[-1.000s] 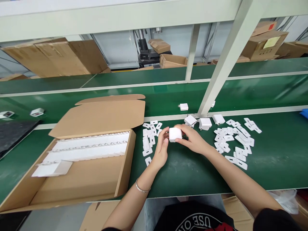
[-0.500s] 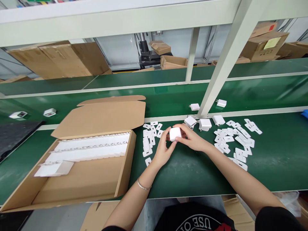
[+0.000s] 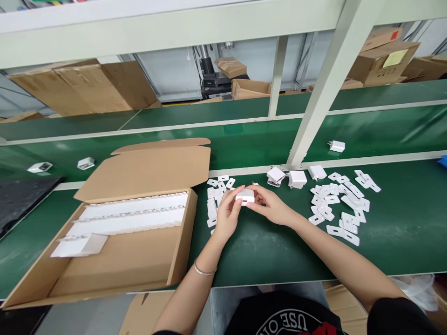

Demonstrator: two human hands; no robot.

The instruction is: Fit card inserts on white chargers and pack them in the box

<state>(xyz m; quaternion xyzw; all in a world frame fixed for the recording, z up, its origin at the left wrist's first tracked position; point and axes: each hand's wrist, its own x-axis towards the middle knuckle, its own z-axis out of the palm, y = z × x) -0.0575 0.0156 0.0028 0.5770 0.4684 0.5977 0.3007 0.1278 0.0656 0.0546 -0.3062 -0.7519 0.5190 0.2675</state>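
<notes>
Between my two hands, just above the green worktop, I hold a white charger (image 3: 245, 196) with its slotted port face turned toward me. My left hand (image 3: 228, 211) grips its left side with thumb and fingers. On the right side, my right hand (image 3: 270, 204) pinches it the same way. Small white slotted plates (image 3: 212, 208) lie loose left of my hands, partly hidden by them. More white slotted plates (image 3: 349, 197) are spread to the right. Behind my right hand stand several white chargers (image 3: 297, 178), some with prongs showing.
An open cardboard box (image 3: 183, 246) on the left holds rows of white chargers (image 3: 129, 218). A slanted metal post (image 3: 319, 93) rises behind the worktop. Beyond it a green conveyor belt (image 3: 244, 139) carries single chargers (image 3: 337, 146). A dark mat (image 3: 28, 197) lies far left.
The charger in my hands has tilted, so its port face now shows, and both hands have shifted slightly left. Chargers on the belt behind have moved right.
</notes>
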